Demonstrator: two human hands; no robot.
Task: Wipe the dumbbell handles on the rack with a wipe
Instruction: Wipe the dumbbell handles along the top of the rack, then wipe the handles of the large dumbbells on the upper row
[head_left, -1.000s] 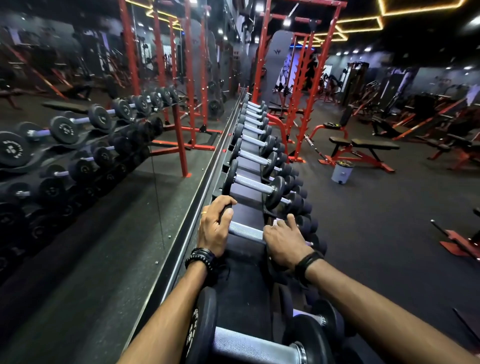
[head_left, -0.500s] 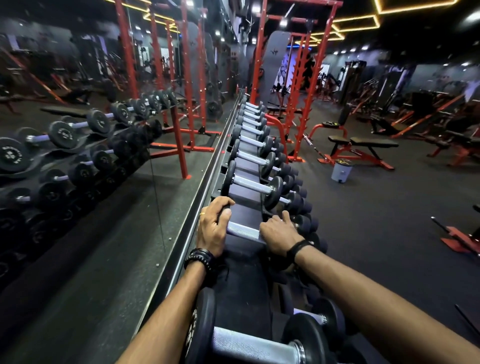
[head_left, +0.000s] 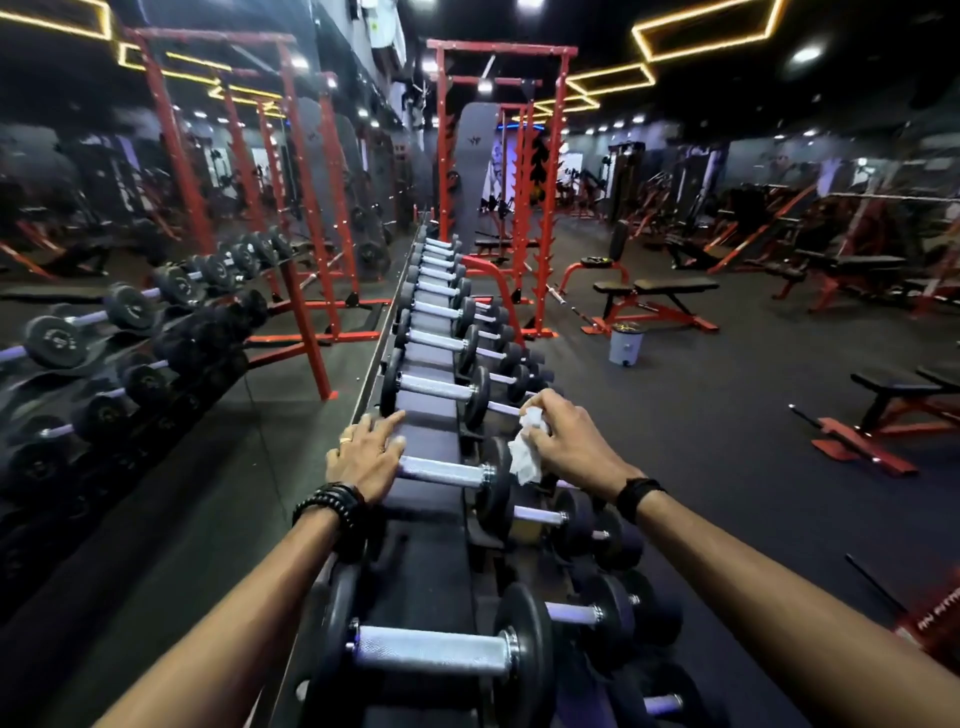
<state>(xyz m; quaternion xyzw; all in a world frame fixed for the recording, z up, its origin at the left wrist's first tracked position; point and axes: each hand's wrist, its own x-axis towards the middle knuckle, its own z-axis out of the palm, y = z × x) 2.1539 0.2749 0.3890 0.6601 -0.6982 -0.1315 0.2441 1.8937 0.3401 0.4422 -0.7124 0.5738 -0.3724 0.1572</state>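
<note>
Rack (head_left: 421, 571) beside mirror (head_left: 156, 415), dark gym floor (head_left: 701, 467)

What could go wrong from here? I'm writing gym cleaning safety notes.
The left hand rests on the dumbbell at its left plate; if that rolls, fingers may get pinched. The wipe hangs loosely from the right hand and might drop between the weights.

Dumbbell (head_left: 441, 470) left plate behind left hand (head_left: 363, 457) (handle partly too).
</note>
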